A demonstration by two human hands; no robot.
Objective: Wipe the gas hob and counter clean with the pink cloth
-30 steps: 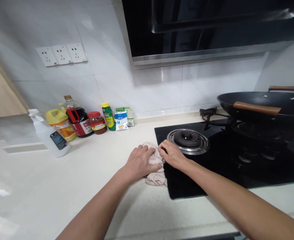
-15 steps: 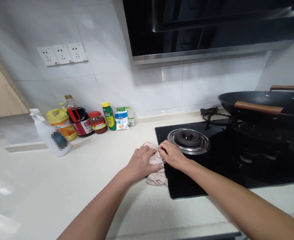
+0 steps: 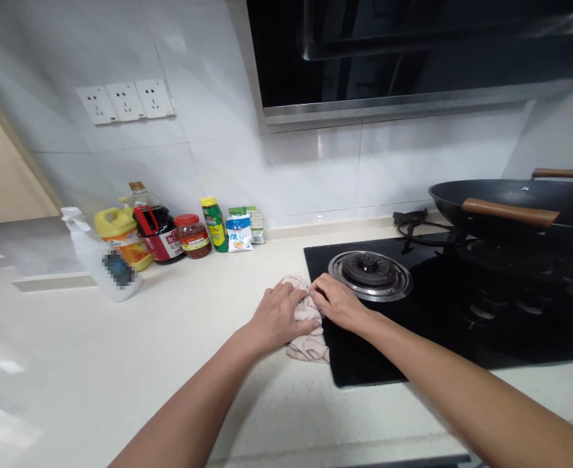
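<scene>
A crumpled pale pink cloth [image 3: 308, 348] lies along the left edge of the black glass gas hob [image 3: 364, 354], partly on the white countertop [image 3: 169, 344]. My left hand [image 3: 281, 315] is closed over the cloth from the left, its thumb across the folds. At the cloth's right side, my right hand [image 3: 338, 300] pinches the fabric with curled fingers, resting above the hob's edge. Just right of that hand is the burner [image 3: 370, 274] with its steel ring. Parts of the cloth are hidden under both hands.
A black wok [image 3: 505, 201] with wooden handles sits at the hob's right. Along the wall stand a white spray bottle [image 3: 94, 260], a yellow jug [image 3: 115, 224], a dark sauce bottle [image 3: 157, 227], a red-lidded jar [image 3: 192, 237], a green bottle [image 3: 214, 224] and packets [image 3: 239, 234]. The range hood [image 3: 413, 58] hangs above.
Both hands keep their grip on the cloth at the hob's edge. The whole view has shifted slightly; hands and cloth hardly move against the hob.
</scene>
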